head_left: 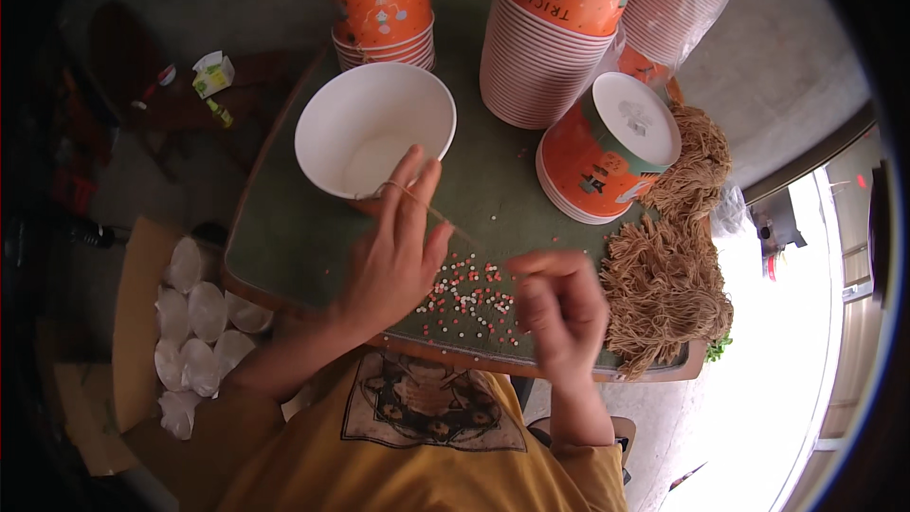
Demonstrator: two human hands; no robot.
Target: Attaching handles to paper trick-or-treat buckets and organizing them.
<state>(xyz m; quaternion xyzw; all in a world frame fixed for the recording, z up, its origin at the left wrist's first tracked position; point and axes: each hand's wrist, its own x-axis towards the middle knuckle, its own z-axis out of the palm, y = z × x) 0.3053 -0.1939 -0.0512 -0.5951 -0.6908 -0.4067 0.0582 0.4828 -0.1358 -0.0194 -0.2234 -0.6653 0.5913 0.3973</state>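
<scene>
The left hand (393,251) hovers over the green-topped table with a wooden rim (284,256), its thumb and forefinger pinched narrowly on one end of a thin tan string (438,215). The string runs off toward four o'clock and blurs out, so its far end is hard to trace. The right hand (561,308) sits at three o'clock from the left, fingers curled inward; what lies inside the curl is hidden, and I cannot tell whether it grips anything.

Between and under both hands lies a scatter of small red, white and green beads (469,299), partly covered by the knuckles. At eleven o'clock from the left hand, just beyond its fingertips, stands an open white paper bowl (365,118).

A heap of tan fibre strings (668,265) lies at the table's three o'clock edge, draping past the rim. Stacks of orange-printed paper bowls (559,28) crowd twelve o'clock, their tops cut off by the frame. An upturned orange bowl (607,156) rests at two o'clock. At eight o'clock, below the table, a cardboard box of white cups in clear wrapping (194,322) is partly hidden.
</scene>
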